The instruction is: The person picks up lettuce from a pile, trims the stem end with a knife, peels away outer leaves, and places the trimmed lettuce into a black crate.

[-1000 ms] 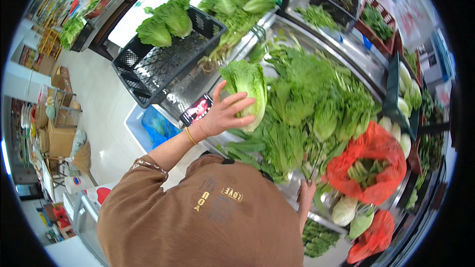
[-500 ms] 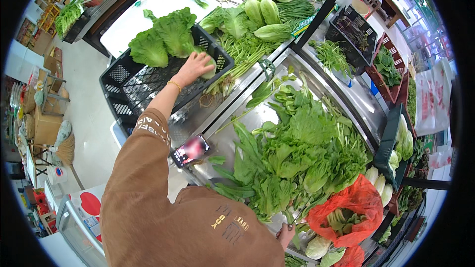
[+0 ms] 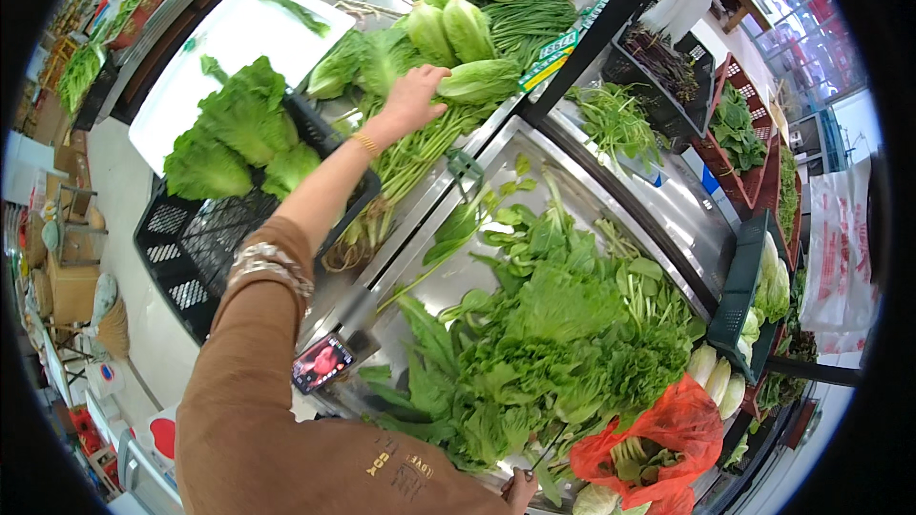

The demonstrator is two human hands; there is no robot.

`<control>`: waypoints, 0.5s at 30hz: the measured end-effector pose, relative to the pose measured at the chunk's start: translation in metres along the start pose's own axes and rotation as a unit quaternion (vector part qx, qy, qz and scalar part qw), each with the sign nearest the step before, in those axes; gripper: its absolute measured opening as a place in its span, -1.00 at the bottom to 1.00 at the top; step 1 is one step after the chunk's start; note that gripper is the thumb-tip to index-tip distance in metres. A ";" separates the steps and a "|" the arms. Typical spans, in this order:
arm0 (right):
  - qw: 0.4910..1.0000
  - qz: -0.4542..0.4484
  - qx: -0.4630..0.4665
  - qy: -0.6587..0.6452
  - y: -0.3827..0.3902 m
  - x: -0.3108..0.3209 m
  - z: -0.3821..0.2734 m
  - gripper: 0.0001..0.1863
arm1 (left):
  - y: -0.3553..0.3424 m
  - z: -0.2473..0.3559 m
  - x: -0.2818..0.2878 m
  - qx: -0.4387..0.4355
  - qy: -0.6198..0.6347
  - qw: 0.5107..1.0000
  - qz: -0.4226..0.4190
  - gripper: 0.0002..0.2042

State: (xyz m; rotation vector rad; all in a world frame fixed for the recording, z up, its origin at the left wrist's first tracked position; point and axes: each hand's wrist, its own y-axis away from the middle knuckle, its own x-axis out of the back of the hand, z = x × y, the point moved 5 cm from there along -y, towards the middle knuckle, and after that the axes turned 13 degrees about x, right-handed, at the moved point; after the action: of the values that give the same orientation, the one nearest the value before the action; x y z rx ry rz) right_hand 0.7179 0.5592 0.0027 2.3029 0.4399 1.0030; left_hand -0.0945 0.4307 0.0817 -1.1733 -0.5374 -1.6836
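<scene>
My left hand (image 3: 414, 101), a bracelet at its wrist, reaches over the leafy greens on the metal counter. Its fingers are apart and hold nothing, close to the end of a pale green cabbage head (image 3: 482, 82) lying on its side. Below my left forearm stands a black plastic crate (image 3: 196, 243) with loose lettuce heads (image 3: 234, 124) in it. At the lower edge my right hand (image 3: 520, 489) is closed on a thin, dark knife-like tool (image 3: 548, 450), mostly hidden. Beside it lies a big pile of leafy lettuce (image 3: 563, 324) in the metal tray.
A phone (image 3: 322, 362) with a lit screen rests at the tray's left edge. A red plastic bag (image 3: 596, 448) holding greens stands at the lower right. A white board (image 3: 224, 38) lies behind the crate. Dark crates (image 3: 754, 286) of vegetables line the right side, past a black post (image 3: 611, 29).
My left hand has let go of the lettuce in the crate and moved right and up to the cabbage heads. The view has shifted, while my right hand stays low by the pile.
</scene>
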 end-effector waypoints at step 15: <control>0.998 -0.004 -0.012 -0.057 0.016 -0.012 -0.015 -0.76 | -0.067 -0.039 -0.099 0.118 0.011 0.982 -0.147 -0.39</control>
State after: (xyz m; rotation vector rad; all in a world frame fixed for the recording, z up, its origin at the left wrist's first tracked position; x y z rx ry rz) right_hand 0.6995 0.5462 0.0147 2.3203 0.3874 0.8630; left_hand -0.1661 0.4746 -0.0113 -0.9372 -0.9064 -1.8184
